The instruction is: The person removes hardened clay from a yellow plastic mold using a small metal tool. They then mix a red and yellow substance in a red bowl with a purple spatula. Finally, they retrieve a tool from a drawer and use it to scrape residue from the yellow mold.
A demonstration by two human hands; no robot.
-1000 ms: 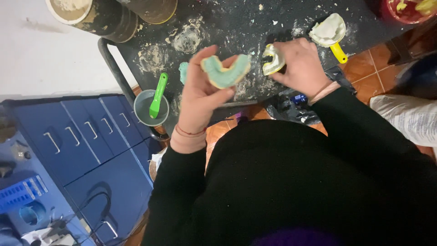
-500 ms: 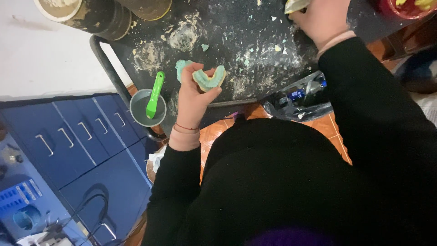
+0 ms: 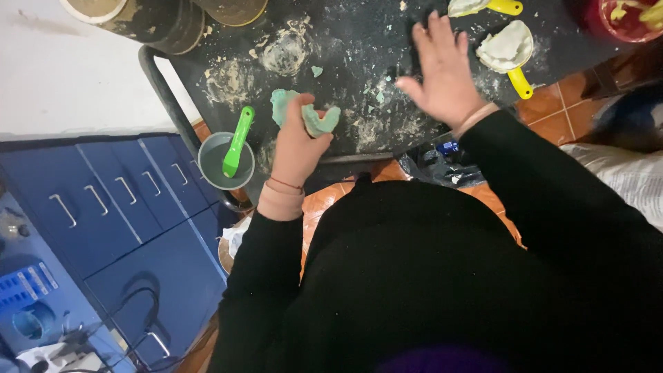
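Gripping a green mould [image 3: 314, 117] over the bench's [image 3: 359, 62] near edge, our left hand [image 3: 298, 141] stays closed; our right hand [image 3: 442, 72] lies spread flat, empty, beside yellow-handled trays [image 3: 507, 52]. Blue label [image 3: 27, 287] lower left.

— What's in my left hand [image 3: 295, 148]?
— I see it gripping a green horseshoe-shaped mould [image 3: 319, 121].
— And my right hand [image 3: 442, 72]?
— Flat, fingers spread, on the dusty black table [image 3: 345, 41].

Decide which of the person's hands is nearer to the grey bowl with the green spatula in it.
Left. The left hand, holding a green U-shaped mould, is just to the right of the grey bowl. The right hand lies spread on the dark tabletop, much farther right, near the yellow-handled trays.
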